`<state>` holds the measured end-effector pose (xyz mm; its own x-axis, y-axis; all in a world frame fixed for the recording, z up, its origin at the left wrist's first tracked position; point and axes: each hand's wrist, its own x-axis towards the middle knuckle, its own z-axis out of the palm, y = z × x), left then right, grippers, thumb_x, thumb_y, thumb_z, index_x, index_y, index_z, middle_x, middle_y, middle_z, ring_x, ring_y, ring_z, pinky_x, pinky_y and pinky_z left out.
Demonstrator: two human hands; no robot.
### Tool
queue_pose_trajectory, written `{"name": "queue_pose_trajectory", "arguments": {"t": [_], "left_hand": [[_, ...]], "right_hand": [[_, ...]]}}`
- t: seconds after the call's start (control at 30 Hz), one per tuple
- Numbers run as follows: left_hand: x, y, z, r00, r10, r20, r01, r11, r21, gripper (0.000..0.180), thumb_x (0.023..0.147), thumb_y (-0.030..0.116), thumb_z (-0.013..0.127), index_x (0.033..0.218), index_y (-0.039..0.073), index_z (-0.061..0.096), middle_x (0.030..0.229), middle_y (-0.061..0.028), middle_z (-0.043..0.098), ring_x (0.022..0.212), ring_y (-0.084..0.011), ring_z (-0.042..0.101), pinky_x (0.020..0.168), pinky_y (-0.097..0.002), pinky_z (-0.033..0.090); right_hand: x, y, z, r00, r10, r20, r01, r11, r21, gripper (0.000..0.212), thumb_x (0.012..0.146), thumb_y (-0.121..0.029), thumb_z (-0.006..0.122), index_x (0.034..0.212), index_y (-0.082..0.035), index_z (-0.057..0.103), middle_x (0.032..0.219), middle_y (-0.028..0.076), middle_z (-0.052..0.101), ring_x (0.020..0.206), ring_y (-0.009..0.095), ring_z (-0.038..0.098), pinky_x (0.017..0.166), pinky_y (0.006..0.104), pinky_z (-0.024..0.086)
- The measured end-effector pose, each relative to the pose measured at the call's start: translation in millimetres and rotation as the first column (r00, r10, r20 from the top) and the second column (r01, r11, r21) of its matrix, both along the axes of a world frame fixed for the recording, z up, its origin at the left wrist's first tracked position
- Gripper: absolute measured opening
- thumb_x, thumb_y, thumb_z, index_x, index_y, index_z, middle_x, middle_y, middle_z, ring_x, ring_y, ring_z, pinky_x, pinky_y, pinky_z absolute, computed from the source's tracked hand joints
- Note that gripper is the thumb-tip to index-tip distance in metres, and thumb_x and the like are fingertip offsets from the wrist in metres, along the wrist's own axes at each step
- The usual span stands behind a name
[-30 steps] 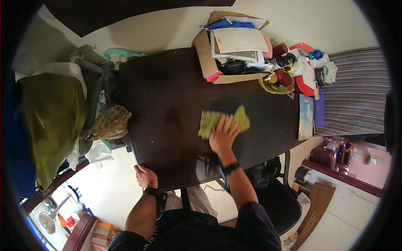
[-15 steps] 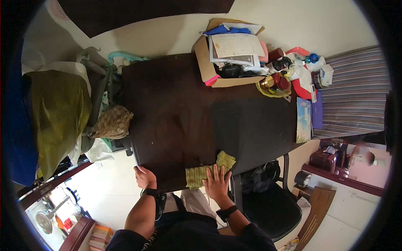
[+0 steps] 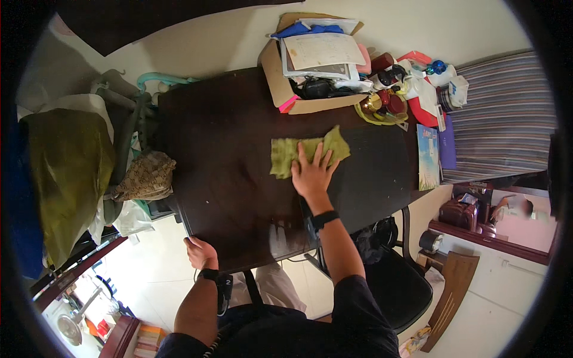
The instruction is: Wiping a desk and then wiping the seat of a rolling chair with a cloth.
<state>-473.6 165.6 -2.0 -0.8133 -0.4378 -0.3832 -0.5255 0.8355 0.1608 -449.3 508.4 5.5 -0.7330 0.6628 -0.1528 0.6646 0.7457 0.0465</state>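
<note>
A green cloth [image 3: 285,156] lies on the dark brown table [image 3: 227,197], partly over the black mat [image 3: 376,173] on the table's right half. My right hand [image 3: 313,179] presses flat on the cloth, fingers spread, with the arm stretched forward. At the table's front left corner, my left hand [image 3: 202,253] is closed round the edge. Its fingertips are partly hidden there.
An open cardboard box [image 3: 316,106] with papers stands at the back. Jars in a yellow basket [image 3: 382,121] and a booklet [image 3: 428,156] are to its right. A patterned bag [image 3: 146,176] hangs at the left edge. A black chair [image 3: 388,292] stands at front right.
My right hand has pushed the green cloth forward from the table's front edge to its middle. My left hand stays at the corner. The view has shifted slightly.
</note>
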Motion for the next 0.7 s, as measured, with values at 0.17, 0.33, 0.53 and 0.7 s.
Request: {"name": "queue_pose_trajectory", "arguments": {"t": [0.17, 0.33, 0.53, 0.7], "left_hand": [[-1, -5, -6, 1.0, -0.004, 0.031, 0.004, 1.0, -0.004, 0.045, 0.097, 0.043, 0.025, 0.114, 0.01, 0.051, 0.11, -0.02, 0.063, 0.097, -0.0457, 0.058, 0.08, -0.0569, 0.045], [0, -5, -1, 1.0, -0.007, 0.002, 0.007, 1.0, -0.011, 0.045, 0.097, 0.043, 0.025, 0.113, 0.01, 0.051, 0.11, -0.0199, 0.063, 0.097, -0.0457, 0.058, 0.08, -0.057, 0.045], [3, -10, -13, 1.0, -0.009, -0.012, 0.009, 1.0, 0.005, 0.048, 0.098, 0.043, 0.024, 0.117, 0.008, 0.05, 0.107, -0.0272, 0.062, 0.097, -0.05, 0.057, 0.079, -0.0595, 0.044], [-1, -12, -3, 1.0, 0.004, 0.023, -0.004, 1.0, -0.005, 0.05, 0.097, 0.043, 0.025, 0.121, 0.007, 0.051, 0.112, -0.0207, 0.063, 0.1, -0.0453, 0.058, 0.083, -0.0564, 0.045]], "right_hand": [[104, -84, 20, 0.978, 0.207, 0.011, -0.204, 0.971, -0.124, 0.052, 0.09, -0.048, 0.048, 0.14, -0.037, 0.043, 0.154, 0.021, 0.019, 0.134, 0.055, 0.018, 0.108, 0.0659, 0.009], [162, -108, 54, 0.978, -0.107, 0.181, 0.145, 0.966, -0.215, 0.065, 0.088, -0.054, 0.049, 0.147, -0.031, 0.032, 0.154, 0.024, 0.016, 0.136, 0.055, 0.016, 0.108, 0.0666, 0.007], [134, -103, -11, 0.938, -0.316, 0.143, 0.333, 0.936, -0.112, 0.089, 0.088, -0.057, 0.043, 0.149, 0.001, 0.015, 0.153, 0.03, 0.008, 0.139, 0.053, 0.003, 0.11, 0.063, 0.004], [83, 15, -25, 0.913, -0.407, 0.03, 0.408, 0.909, -0.08, 0.079, 0.096, -0.054, 0.027, 0.15, -0.001, 0.008, 0.156, 0.025, 0.003, 0.141, 0.051, -0.001, 0.111, 0.0615, 0.0]]}}
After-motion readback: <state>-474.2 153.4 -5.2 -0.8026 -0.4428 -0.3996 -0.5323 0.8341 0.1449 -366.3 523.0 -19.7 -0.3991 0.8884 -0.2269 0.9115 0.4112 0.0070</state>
